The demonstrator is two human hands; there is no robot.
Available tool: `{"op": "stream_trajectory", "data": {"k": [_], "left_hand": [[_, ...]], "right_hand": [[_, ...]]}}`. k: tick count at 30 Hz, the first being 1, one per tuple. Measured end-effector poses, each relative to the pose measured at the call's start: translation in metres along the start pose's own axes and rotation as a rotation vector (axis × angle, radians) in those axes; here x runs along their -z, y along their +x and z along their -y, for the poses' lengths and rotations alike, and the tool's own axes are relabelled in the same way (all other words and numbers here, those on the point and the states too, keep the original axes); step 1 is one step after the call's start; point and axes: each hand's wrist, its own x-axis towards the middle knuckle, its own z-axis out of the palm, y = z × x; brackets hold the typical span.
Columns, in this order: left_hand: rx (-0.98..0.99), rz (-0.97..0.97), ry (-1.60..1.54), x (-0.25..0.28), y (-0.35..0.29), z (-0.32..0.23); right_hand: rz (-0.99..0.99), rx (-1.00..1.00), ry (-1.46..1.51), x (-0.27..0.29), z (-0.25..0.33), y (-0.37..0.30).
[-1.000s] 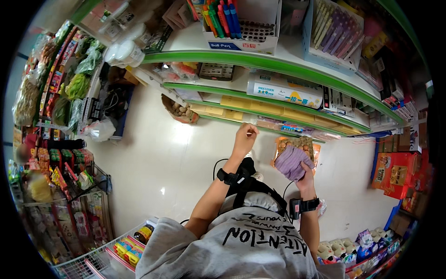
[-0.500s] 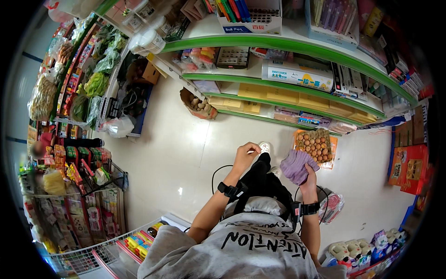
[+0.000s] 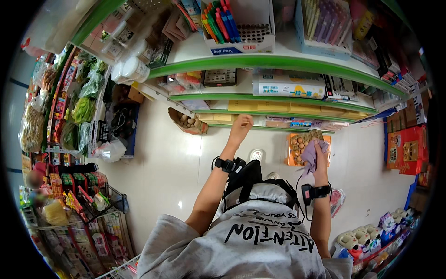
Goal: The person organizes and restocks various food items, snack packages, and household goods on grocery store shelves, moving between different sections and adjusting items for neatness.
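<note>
A crumpled purple cloth (image 3: 310,156) hangs from my right hand (image 3: 320,160), which is closed round its upper part. It covers part of an egg tray (image 3: 304,139) that holds several brown eggs and rests on an orange box (image 3: 292,160) on the floor. My left hand (image 3: 241,126) is raised in front of the lower shelves, its fingers curled in with nothing visible in them. From this view I cannot tell whether it touches the shelf edge.
Green-edged shelves (image 3: 274,61) stand ahead, bearing a box of coloured pens (image 3: 227,23) and a white roll package (image 3: 290,87). Left of them, a carton (image 3: 179,125) holds round brown items. A vegetable rack (image 3: 83,109) stands far left, red boxes (image 3: 409,151) right.
Both hands have moved forward, and I lean closer to the shelves. The purple cloth, spread out before, is now bunched and hanging over the egg tray.
</note>
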Motion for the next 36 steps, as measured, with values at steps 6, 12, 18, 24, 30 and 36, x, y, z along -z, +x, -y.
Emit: {"op": "stream_trajectory", "data": {"k": [6,12,18,24,30,36], "left_hand": [[-0.118,-0.105,0.119,0.001,0.088,-0.004],[-0.04,0.064,0.293,-0.008,0.155,0.01],[0.031,0.091,0.201,-0.007,0.165,0.018],[0.082,0.206,0.116,-0.003,0.175,0.017],[0.154,0.243,0.094,0.004,0.17,-0.002],[0.173,0.274,0.095,0.007,0.182,0.004]], "right_hand": [[0.005,0.392,-0.265,-0.004,0.02,0.13],[0.014,0.416,-0.49,-0.017,0.025,0.177],[0.03,0.27,-0.419,-0.034,0.039,0.174],[0.043,0.248,-0.462,-0.032,0.036,0.204],[0.047,0.254,-0.474,-0.016,0.021,0.216],[0.132,0.33,-0.733,0.007,0.012,0.213]]}}
